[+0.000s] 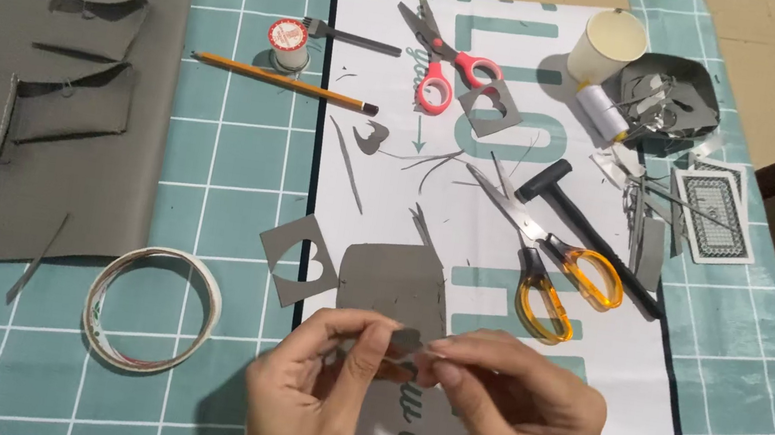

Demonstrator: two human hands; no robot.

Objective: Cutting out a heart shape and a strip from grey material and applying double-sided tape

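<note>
Head view: both hands pinch a small grey cutout low over the counter.
Left hand [307, 393] and right hand [511, 417] fingers closed on cutout [407, 336]; likely light, limp, best held by edges. Grey square [393, 284] behind, orange scissors [552, 271] near.

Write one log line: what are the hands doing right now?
left hand: pinching small grey cutout | right hand: pinching same cutout | nearby: grey square, tape ring, orange scissors

Bare checked cloth lies open right of the yellow-handled scissors [557, 272], while the tape ring [152, 310] and grey square [393, 284] crowd the near middle.
</note>
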